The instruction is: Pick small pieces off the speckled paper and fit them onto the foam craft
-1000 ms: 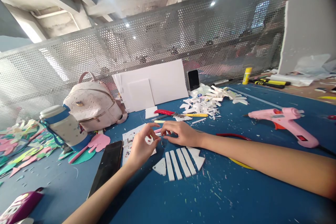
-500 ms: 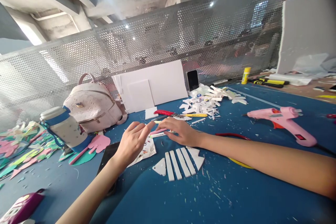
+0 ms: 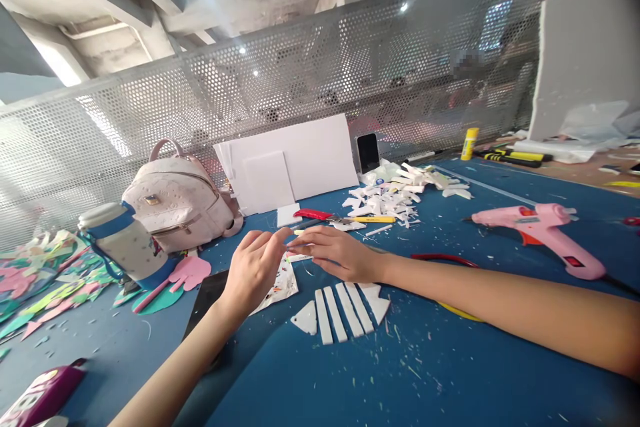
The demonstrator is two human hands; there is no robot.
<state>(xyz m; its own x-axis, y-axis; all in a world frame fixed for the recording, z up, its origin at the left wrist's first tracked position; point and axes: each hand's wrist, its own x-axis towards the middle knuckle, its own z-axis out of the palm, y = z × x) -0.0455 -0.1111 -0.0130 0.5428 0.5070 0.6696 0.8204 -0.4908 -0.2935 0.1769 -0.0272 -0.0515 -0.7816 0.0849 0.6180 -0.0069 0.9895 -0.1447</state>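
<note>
Where left hand adjoins right hand, fingers: grip cannot be told. White strips nearby: probably light, fragile; grasp long edges.

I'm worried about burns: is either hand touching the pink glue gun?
No, the pink glue gun lies on the blue table, apart from the left hand and the right hand.

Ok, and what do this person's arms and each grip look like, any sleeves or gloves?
The bare human left grip and bare human right grip wear no gloves. The slim left forearm and slim right forearm are uncovered up to the picture's edge, tapering toward the wrists; no sleeve or watch shows. Rings or nail polish are too small to tell.
</note>
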